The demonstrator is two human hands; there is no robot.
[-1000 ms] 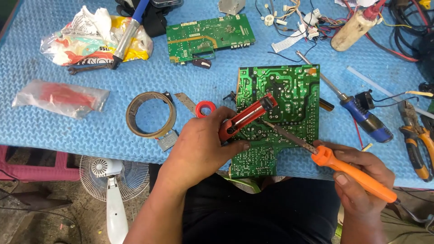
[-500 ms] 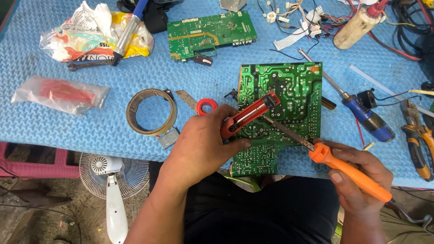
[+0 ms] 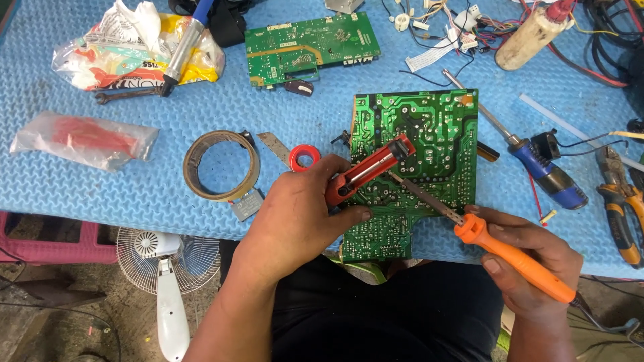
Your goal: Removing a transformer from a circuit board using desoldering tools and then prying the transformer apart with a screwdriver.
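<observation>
Our left hand [image 3: 295,214] gripped a red desoldering pump [image 3: 369,169] over the green circuit board [image 3: 416,154]; our right hand [image 3: 530,261] clasped an orange soldering iron [image 3: 516,258], its tip seemingly touching the board.

My left hand [image 3: 295,214] and right hand [image 3: 530,258] were bare, forearms unsleeved; I wore dark black clothing below.

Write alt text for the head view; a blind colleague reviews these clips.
A left hand holds a red tool and a right hand an orange-handled soldering iron, both meeting over a green circuit board on a blue mat.
</observation>
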